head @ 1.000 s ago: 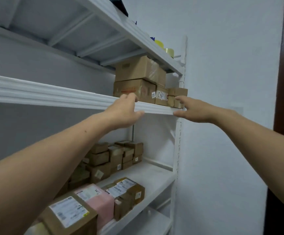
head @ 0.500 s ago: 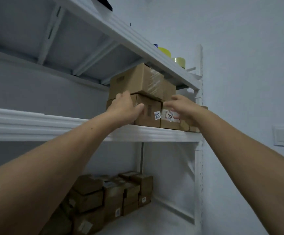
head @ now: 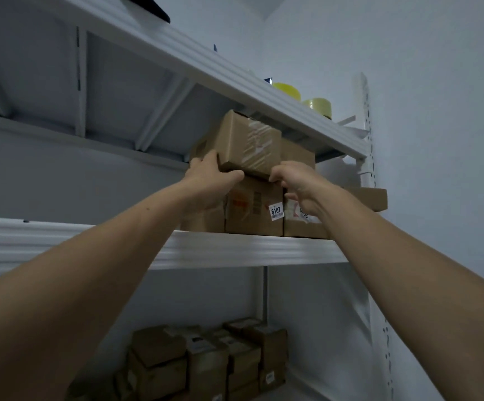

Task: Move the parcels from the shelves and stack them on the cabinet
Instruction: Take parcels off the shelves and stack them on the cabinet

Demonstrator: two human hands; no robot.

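A taped brown cardboard parcel (head: 249,143) is tilted up on top of the stack on the upper white shelf (head: 246,250). My left hand (head: 209,180) grips its lower left corner, thumb underneath. My right hand (head: 298,183) holds its lower right edge with the fingers curled under. Beneath it stands a parcel labelled 6107 (head: 255,209), with another parcel (head: 301,224) partly hidden behind my right wrist. A flat parcel (head: 371,198) lies at the far right of the shelf.
The top shelf (head: 235,79) hangs close above the lifted parcel and carries yellow tape rolls (head: 316,107). Several brown parcels (head: 206,360) are stacked on a lower shelf. A white wall and the slotted shelf upright (head: 365,146) are on the right.
Both hands rose from the lower parcels to the top parcel and took hold of it; it now tilts up at the front. The view has shifted upward and closer.
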